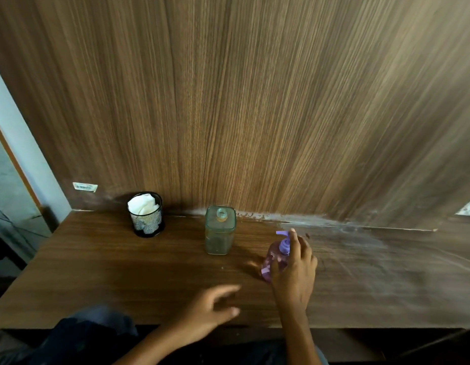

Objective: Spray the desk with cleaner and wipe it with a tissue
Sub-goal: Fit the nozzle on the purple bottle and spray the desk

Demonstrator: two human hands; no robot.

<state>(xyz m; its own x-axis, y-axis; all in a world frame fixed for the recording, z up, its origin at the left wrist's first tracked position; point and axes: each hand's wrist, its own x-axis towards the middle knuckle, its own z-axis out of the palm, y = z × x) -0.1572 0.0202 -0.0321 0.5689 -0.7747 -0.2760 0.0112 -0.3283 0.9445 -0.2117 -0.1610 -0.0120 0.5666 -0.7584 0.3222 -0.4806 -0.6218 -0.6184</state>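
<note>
The wooden back panel [255,101] rises beyond the grip, and the desk [123,272] spreads under it, with a pale dusty smear to the right of the grip and along the joint behind it. Left of the grip and a little farther back stands a clear glass bottle [219,231] with no cap. Farther left again is a black mesh cup [147,217] stuffed with white tissue [143,205].

The right hand [297,272] wraps the purple spray bottle [276,259] from behind, one finger raised beside the pump head. The bottle seems to sit on or just above the desk. The left hand [210,309] hangs nearer the front edge, left of the grip, fingers spread and holding nothing.

The spout points left, towards the glass bottle and away from the smear. A press now would likely wet that bottle or go into its uncapped neck. The tissue lies past the glass bottle, so a hasty reach could tip the bottle.
</note>
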